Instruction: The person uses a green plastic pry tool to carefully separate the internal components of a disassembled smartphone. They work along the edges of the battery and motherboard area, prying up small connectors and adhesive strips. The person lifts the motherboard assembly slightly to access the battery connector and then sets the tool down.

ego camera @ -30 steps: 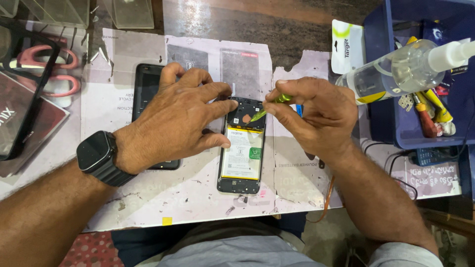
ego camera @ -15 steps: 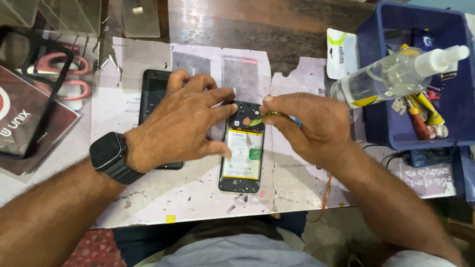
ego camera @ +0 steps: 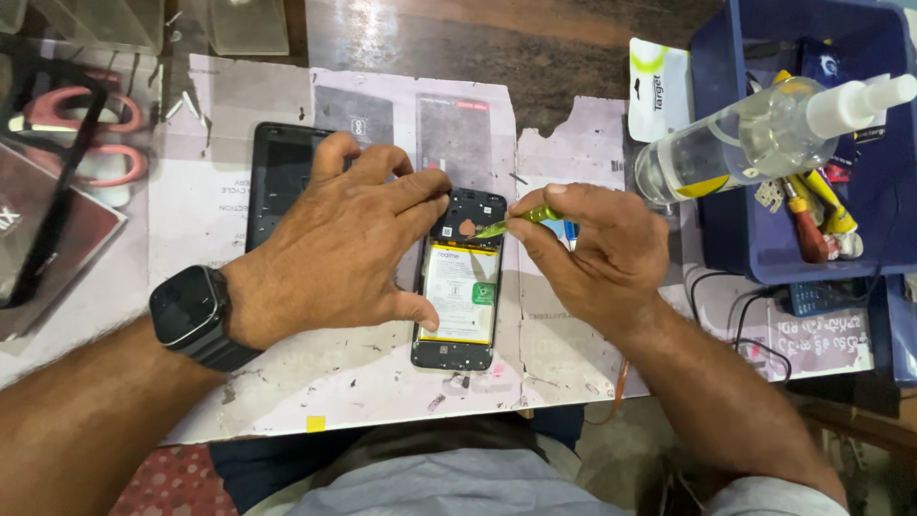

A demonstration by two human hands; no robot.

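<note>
Phone (ego camera: 460, 277) with back cover off, battery exposed, flat on paper sheets (ego camera: 287, 373) near front edge of desk (ego camera: 458, 38), centred. Same spot as half a second ago.

Left hand (ego camera: 349, 248) spread over phone's left side, thumb against lower left edge, fingertips pressing upper left corner. Open, pinning, not clenched. Grip unchanged from earlier frames; smartwatch (ego camera: 191, 315) on that wrist.

Right hand (ego camera: 597, 253) pinched shut on green-yellow tweezers (ego camera: 511, 223), tip touching upper part of phone near camera area. Versus a second ago: tip sits at about the same board spot, hand slightly lower and flatter. Hard to tell whether the tip grips any part.

Around:
- second dark phone (ego camera: 277, 177) just left of left hand, partly covered by its fingers
- blue bin (ego camera: 726, 220) at right edge of desk, spray bottle (ego camera: 755, 139) lying across its rim, screwdrivers (ego camera: 812, 215) inside
- white card (ego camera: 657, 91) just left of bin
- pink-handled scissors (ego camera: 95, 143) and black frame (ego camera: 48, 191) at left edge
- black cables (ego camera: 735, 315) below bin, near right forearm

Left hand blocks view of phone's upper left corner; right fingers hide tweezers' rear half.
</note>
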